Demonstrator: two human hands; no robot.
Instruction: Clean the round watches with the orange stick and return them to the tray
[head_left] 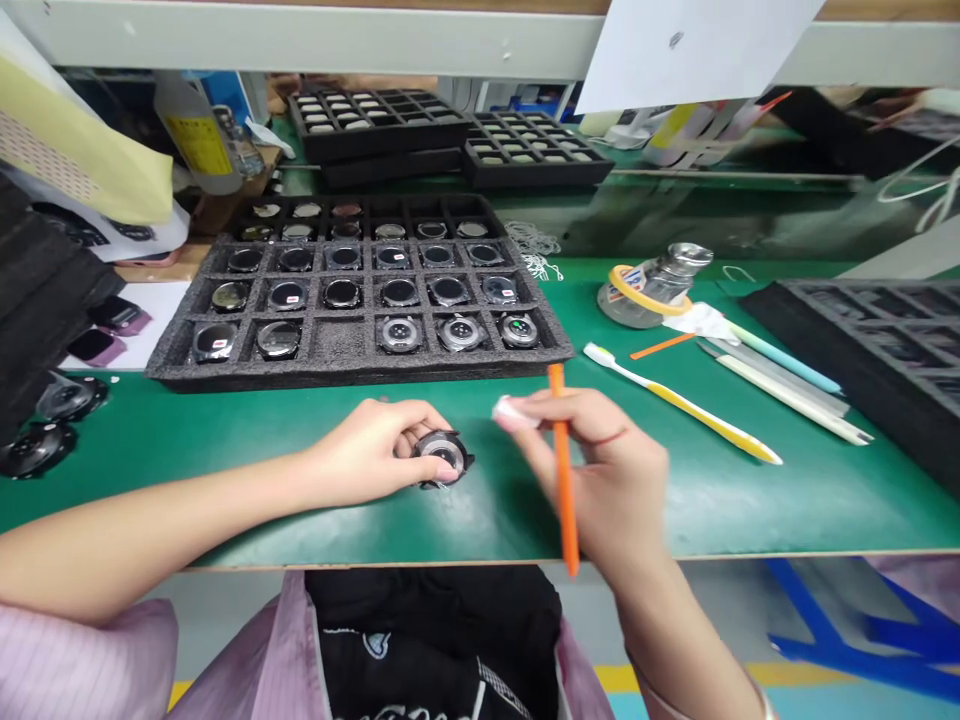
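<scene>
A black shirt (442, 640) is nearest in the head view. Beyond the hands sits a foam tray (360, 373) of watches (399, 293); rightward lie a toothbrush (686, 405) and glass bottle (667, 268). The left hand's (382, 445) fingers grip a watch case (437, 447) over the green tabletop (480, 530), back upward, lug axis unclear. The right hand (615, 470) pinches a white wad (517, 410) and holds an orange stick (564, 480), lengthwise toward the person.

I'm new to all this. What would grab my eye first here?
Probably the bright orange stick in the right hand, which also pinches a white wad. To its left, the left hand holds a round watch body near the green bench's front edge. Beyond both hands lies a large dark foam tray of round watch pieces.
</scene>
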